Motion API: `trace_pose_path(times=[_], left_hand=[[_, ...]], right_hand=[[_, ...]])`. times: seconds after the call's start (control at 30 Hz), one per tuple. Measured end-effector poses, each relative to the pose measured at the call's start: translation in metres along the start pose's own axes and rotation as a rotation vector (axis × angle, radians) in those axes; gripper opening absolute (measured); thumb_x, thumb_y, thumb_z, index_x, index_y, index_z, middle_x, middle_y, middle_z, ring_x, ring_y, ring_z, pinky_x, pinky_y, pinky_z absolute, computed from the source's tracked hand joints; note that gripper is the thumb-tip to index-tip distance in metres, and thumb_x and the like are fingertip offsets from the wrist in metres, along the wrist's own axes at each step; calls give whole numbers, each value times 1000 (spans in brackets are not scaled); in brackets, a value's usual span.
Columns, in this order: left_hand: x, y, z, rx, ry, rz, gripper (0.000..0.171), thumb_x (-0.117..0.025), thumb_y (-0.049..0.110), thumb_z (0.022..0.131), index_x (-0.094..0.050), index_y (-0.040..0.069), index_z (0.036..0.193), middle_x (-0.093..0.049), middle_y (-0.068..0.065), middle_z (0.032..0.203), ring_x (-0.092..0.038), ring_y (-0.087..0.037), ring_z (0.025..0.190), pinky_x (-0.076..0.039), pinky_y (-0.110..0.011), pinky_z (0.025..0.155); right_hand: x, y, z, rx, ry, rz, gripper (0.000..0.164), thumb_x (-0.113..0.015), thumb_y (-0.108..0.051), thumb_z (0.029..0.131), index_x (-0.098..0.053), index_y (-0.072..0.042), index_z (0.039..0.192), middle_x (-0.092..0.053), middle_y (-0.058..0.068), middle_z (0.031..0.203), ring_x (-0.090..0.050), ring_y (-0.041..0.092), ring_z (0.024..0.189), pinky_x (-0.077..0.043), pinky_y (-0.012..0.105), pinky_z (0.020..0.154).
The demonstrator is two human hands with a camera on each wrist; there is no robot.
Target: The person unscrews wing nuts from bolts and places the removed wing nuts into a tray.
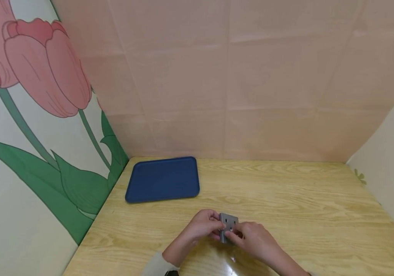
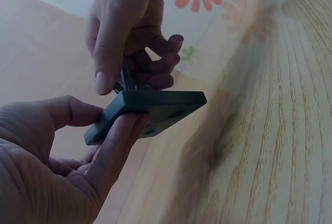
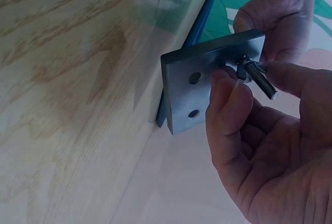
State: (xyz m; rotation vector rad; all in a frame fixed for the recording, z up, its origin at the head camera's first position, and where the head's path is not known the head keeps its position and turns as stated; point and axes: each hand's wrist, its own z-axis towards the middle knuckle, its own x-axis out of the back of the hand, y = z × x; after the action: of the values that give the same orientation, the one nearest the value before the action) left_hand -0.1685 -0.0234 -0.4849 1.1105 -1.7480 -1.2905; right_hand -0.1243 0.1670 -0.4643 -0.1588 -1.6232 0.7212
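Over the table, my left hand (image 1: 203,225) grips a grey metal plate (image 1: 229,220) by one edge, thumb and fingers on opposite faces. Several round holes go through the plate. A threaded bolt (image 3: 265,85) sticks out of one of them near the edge, with a wing nut (image 3: 241,72) on it close to the plate's face. My right hand (image 1: 256,238) pinches the wing nut between thumb and fingers. From the left wrist view, the bolt's thread (image 2: 128,76) shows beside the right thumb. Fingers partly hide the nut.
A blue rectangular tray (image 1: 162,180) lies at the back left of the wood-grain table (image 1: 286,199). Behind it hangs a plain pinkish sheet (image 1: 252,84). Flower-printed panels (image 1: 48,69) stand at the left and right sides.
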Motion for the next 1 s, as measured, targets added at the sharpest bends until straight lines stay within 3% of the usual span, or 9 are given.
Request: trace_pose_path(times=[0.13, 0.27, 0.43, 0.67, 0.77, 0.87, 1.0], left_hand=[[0, -1, 0, -2, -3, 0, 12, -70, 1, 83, -64, -1, 93, -73, -9, 81, -68, -17, 61, -60, -28, 56], [1, -2, 0, -4, 3, -9, 12, -69, 0, 84, -64, -3, 94, -74, -11, 83, -68, -17, 62, -61, -29, 56], [3, -4, 0, -9, 3, -16, 11, -69, 0, 85, -65, -4, 94, -74, -12, 83, -68, -17, 62, -60, -28, 56], [4, -3, 1, -6, 3, -35, 11, -68, 0, 84, -65, -4, 94, -72, -9, 82, -69, -16, 66, -60, -28, 57], [5, -3, 0, -5, 3, -33, 11, -68, 1, 85, -65, -4, 94, -72, -9, 82, -69, -17, 68, -61, -28, 58], [5, -3, 0, -6, 10, -29, 10, -68, 0, 85, -65, -5, 94, -73, -9, 82, -70, -17, 68, -61, -28, 58], [5, -3, 0, -4, 16, -35, 10, -68, 1, 85, -65, -4, 94, -73, -9, 82, -69, -17, 68, -60, -27, 57]], right_hand=[[0, 1, 0, 36, 16, 15, 28, -71, -44, 92, -67, -21, 78, -60, -13, 71, -47, 1, 59, -41, 22, 52], [0, 2, 0, 108, 34, 62, 15, -79, -28, 87, -70, -17, 90, -66, -9, 80, -55, 0, 67, -48, 21, 57], [-1, 2, 1, 211, 45, 100, 21, -81, -7, 82, -71, -13, 100, -72, -1, 95, -68, 10, 82, -56, 21, 67], [-1, 3, 1, 355, 123, -58, 28, -82, -2, 80, -71, -20, 99, -64, -7, 96, -66, 7, 83, -56, 20, 64], [0, 2, 1, 322, 107, -20, 22, -82, -12, 84, -71, -22, 101, -62, -9, 97, -64, 3, 81, -54, 20, 62], [0, 2, 1, 233, 86, 49, 11, -76, -30, 92, -71, -24, 99, -61, -12, 92, -59, -2, 75, -52, 19, 59], [0, 1, 2, 106, 97, 73, 27, -62, -48, 98, -69, -25, 86, -57, -15, 78, -50, -3, 64, -45, 19, 54]])
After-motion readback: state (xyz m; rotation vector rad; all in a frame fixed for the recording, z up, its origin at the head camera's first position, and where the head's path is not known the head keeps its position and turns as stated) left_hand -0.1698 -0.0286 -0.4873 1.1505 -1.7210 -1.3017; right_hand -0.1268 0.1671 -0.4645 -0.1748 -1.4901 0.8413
